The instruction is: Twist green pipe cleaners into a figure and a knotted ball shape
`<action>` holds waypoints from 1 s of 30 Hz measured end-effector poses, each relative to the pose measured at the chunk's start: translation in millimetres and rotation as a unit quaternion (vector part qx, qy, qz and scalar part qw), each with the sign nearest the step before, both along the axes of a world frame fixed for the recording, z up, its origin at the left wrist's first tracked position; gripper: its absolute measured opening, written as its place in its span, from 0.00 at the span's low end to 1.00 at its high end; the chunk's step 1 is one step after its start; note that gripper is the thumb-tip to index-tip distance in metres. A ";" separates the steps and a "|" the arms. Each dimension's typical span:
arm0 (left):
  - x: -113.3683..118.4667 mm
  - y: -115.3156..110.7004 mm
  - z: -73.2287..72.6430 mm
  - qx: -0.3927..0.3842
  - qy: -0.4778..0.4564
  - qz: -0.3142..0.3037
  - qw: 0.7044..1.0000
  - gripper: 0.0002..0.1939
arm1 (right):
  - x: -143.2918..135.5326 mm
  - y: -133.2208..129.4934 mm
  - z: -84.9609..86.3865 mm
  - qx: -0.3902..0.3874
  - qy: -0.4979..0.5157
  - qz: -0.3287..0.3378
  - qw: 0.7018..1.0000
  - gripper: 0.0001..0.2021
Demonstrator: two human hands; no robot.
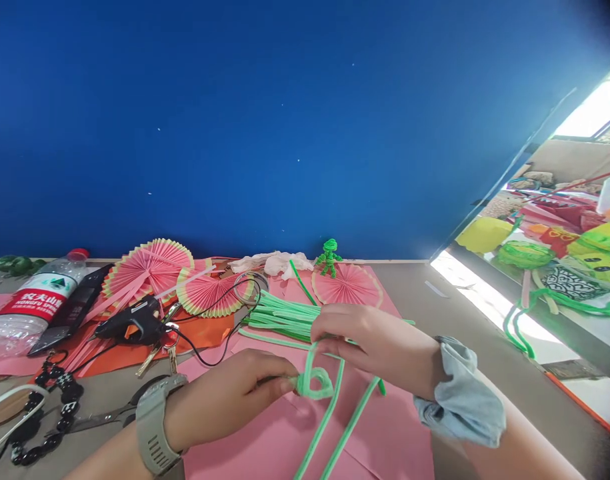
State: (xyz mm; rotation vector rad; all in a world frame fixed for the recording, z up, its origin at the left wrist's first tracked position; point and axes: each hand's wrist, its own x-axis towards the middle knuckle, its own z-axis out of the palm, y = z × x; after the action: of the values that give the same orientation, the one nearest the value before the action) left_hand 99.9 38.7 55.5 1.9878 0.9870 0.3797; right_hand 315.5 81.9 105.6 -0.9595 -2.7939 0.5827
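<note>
My left hand [229, 400], with a grey watch on the wrist, pinches a twisted loop of light green pipe cleaner [315, 385] just above a pink paper sheet [385, 433]. My right hand [375, 343], a blue scrunchie at its wrist, grips the upper strand of the same pipe cleaner. Two loose ends [335, 427] trail toward me. A bundle of green pipe cleaners [282, 319] lies just beyond my hands. A small green pipe cleaner figure [329, 257] stands by the blue wall.
Pink folded paper fans [149, 267] and a round fan [347, 285], a black glue gun [129, 325], keys [165, 347], scissors [105, 417], a black bead string [59, 400], a phone [75, 308] and a water bottle [32, 300] lie at left. Colourful crafts [559, 260] fill a shelf at right.
</note>
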 end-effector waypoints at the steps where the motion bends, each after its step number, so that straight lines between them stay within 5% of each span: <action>1: -0.4 -0.2 1.2 -0.021 -0.021 0.001 1.000 0.14 | 1.2 1.8 -0.6 -0.019 0.009 0.002 1.000 0.08; 11: -5.9 3.4 -7.3 -0.096 -0.166 0.120 0.974 0.12 | -4.0 4.0 -18.2 -0.056 0.040 -0.043 0.997 0.15; 16: -3.8 2.5 -10.0 -0.195 -0.232 0.105 0.947 0.13 | -14.2 1.9 -29.7 -0.030 0.048 -0.052 0.997 0.20; 24: -1.2 1.9 -1.6 -0.208 -0.281 0.103 0.931 0.17 | -16.5 1.8 -31.3 -0.019 0.084 -0.039 0.996 0.17; 30: 0.9 5.7 -10.1 -0.350 -0.412 0.136 0.830 0.16 | -24.2 1.3 -40.5 -0.014 0.087 -0.030 0.996 0.11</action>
State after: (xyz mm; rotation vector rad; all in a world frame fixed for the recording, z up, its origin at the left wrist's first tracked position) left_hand 100.8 44.4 45.4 0.8510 0.6762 0.8107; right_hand 291.3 83.3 65.1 -0.9462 -2.6019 0.6650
